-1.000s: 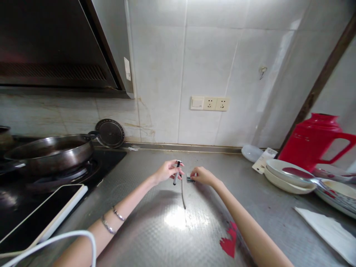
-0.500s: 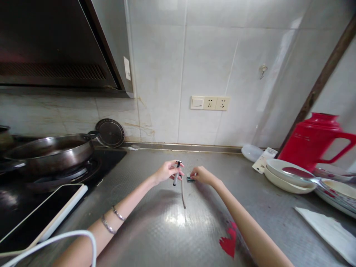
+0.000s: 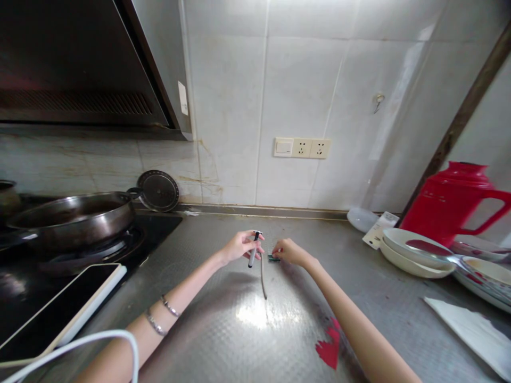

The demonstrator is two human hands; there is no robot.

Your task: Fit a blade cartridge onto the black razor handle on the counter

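Observation:
Between the fingers of my left hand is a slim pen-like stick with a dark upper part and a pale lower part, tilted nearly upright. A thin brownish cord hangs or lies just beside it, running down toward the counter; its top end is hidden by the fingers. To the right, my right hand is low at the counter, fingers pinched on a small dark green flat piece, mostly covered by the fingertips. Both hands are above the metal counter.
At left stand a steel pan on the hob and a phone with a white cable. On the right are a red thermos jug, stacked dishes and a white sheet. A red paper piece lies near my right forearm.

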